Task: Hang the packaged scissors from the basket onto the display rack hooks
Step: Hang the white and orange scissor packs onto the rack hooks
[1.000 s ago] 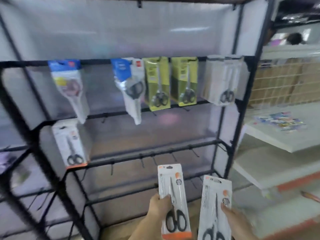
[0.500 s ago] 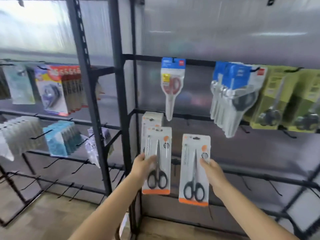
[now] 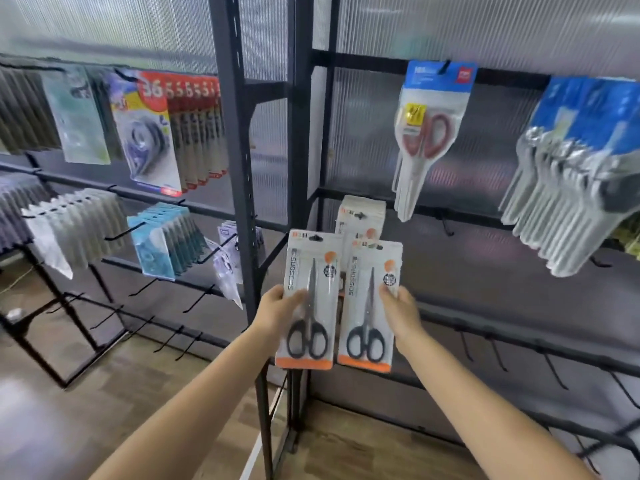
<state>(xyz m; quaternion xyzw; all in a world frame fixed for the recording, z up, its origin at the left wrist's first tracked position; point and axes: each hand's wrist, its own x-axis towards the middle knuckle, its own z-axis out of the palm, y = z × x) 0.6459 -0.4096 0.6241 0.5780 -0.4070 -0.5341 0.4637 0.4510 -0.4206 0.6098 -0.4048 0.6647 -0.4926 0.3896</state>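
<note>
My left hand [image 3: 277, 308] grips a white scissors pack [image 3: 309, 299] with an orange bottom edge and black-handled scissors inside. My right hand [image 3: 401, 311] holds a second, matching scissors pack [image 3: 370, 306] right beside the first. Both packs are upright in front of the black display rack [image 3: 304, 140]. Just behind them, a stack of the same white packs [image 3: 362, 216] hangs on a hook at the left end of the rack's second rail. The basket is out of view.
A red-handled scissors pack [image 3: 427, 133] hangs on the top rail, blue-topped packs [image 3: 581, 161] to its right. Bare hooks [image 3: 498, 355] line the lower rail at right. A second rack [image 3: 228, 140] at left carries tape and other packaged goods. Wooden floor lies below.
The view has swung left along the rack. Both hands have raised the two packs and brought them close together in front of the hanging white stack.
</note>
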